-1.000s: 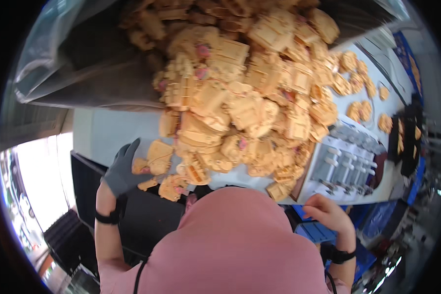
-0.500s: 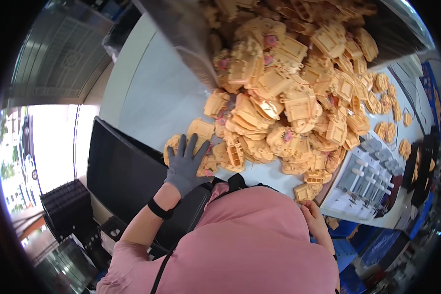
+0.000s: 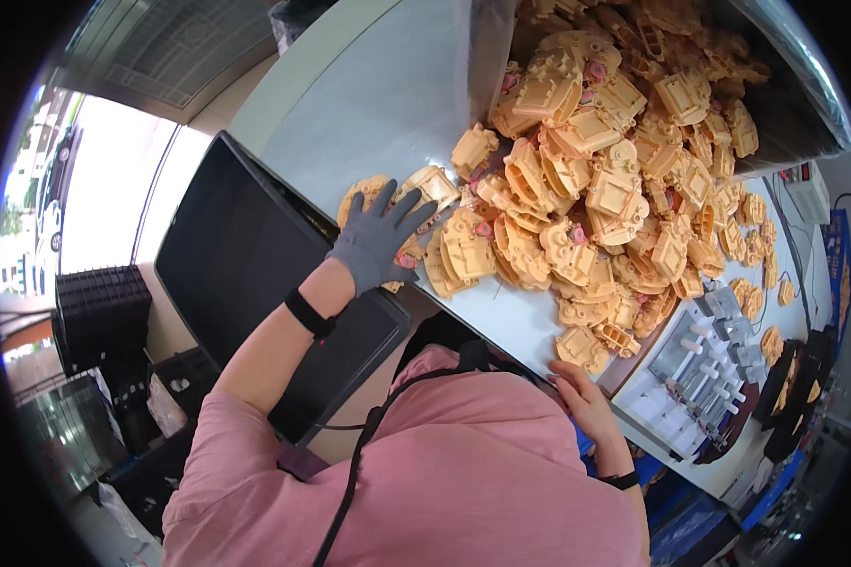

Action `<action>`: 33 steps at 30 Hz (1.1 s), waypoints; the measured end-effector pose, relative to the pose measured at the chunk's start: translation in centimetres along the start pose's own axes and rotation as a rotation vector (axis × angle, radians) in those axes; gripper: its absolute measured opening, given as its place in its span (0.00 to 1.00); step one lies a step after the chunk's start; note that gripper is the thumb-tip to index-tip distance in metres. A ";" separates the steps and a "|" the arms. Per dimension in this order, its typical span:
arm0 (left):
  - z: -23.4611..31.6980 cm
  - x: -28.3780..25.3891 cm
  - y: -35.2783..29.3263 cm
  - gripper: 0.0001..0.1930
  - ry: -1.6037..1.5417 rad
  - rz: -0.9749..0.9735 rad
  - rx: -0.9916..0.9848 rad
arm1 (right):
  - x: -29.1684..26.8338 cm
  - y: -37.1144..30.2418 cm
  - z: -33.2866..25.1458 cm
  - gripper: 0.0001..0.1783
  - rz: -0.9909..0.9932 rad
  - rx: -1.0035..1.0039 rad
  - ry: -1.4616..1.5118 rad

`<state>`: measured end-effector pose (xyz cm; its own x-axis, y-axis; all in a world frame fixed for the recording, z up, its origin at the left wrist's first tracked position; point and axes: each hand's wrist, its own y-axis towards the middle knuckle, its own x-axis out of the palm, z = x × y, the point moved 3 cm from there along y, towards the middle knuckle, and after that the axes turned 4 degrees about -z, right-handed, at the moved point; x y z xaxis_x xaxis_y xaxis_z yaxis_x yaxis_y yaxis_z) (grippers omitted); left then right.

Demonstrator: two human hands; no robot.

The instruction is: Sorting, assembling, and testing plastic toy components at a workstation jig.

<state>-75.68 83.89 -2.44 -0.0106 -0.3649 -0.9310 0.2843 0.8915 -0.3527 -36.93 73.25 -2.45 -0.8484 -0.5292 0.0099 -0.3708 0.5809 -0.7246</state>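
My left hand [image 3: 373,238], in a grey glove, rests open with fingers spread over several peach-coloured moulded plastic parts at the left end of the pile. One plastic part [image 3: 359,197] shows beyond its fingertips, and a paler plastic part [image 3: 432,186] lies beside its fingers. The palm hides whatever is under it. My bare right hand [image 3: 586,404] is at the table's front edge, its fingers loosely stretched and holding nothing visible. Just beyond those fingers sits another plastic part [image 3: 581,350]. The large heap of plastic parts [image 3: 619,189] spreads between and beyond my hands.
A clear plastic bag [image 3: 487,61] surrounds the far side of the heap. A black bin [image 3: 246,255] stands against the table's left edge. On the right is a metal fixture [image 3: 700,369] with white pegs. Black crates [image 3: 104,317] are stacked at far left.
The view has turned, so table and bin appear shifted. My left hand stays spread over the parts at the pile's left end. My right hand's fingers have loosened from their curl.
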 end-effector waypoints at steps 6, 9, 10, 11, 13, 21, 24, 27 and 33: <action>0.9 -0.2 -0.3 0.52 0.032 0.013 -0.076 | -1.1 -2.6 0.9 0.20 -0.060 -0.133 -0.163; 1.8 -0.2 -0.5 0.51 0.009 0.014 -0.139 | -1.8 -2.9 2.3 0.22 -0.048 -0.118 -0.199; 2.0 0.0 -0.7 0.50 -0.003 0.019 -0.179 | -1.6 -2.6 2.8 0.22 -0.041 -0.132 -0.189; 2.3 0.3 -0.9 0.50 0.000 0.044 -0.209 | -1.5 -2.1 3.3 0.22 -0.023 -0.199 -0.192; 3.2 0.9 -1.3 0.50 0.001 0.082 -0.262 | -1.0 -1.8 3.4 0.23 -0.011 -0.273 -0.162; 6.5 1.4 -3.4 0.61 -0.222 -0.012 -0.313 | -0.4 -0.1 5.0 0.20 0.162 -0.405 -0.304; 7.0 0.0 -3.6 0.62 -0.257 -0.047 -0.324 | 0.2 0.2 4.7 0.14 0.228 -0.424 -0.285; 7.7 -0.1 -3.0 0.63 -0.248 -0.094 -0.352 | 0.5 0.8 4.4 0.12 0.324 -0.401 -0.408; 8.4 0.2 -1.1 0.63 -0.128 -0.098 -0.386 | 2.0 0.6 2.5 0.12 0.514 -0.474 -0.537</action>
<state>-67.99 80.58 -1.47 0.1067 -0.4614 -0.8808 -0.0925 0.8774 -0.4708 -37.91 70.95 -4.57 -0.7053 -0.2815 -0.6506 -0.2108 0.9595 -0.1867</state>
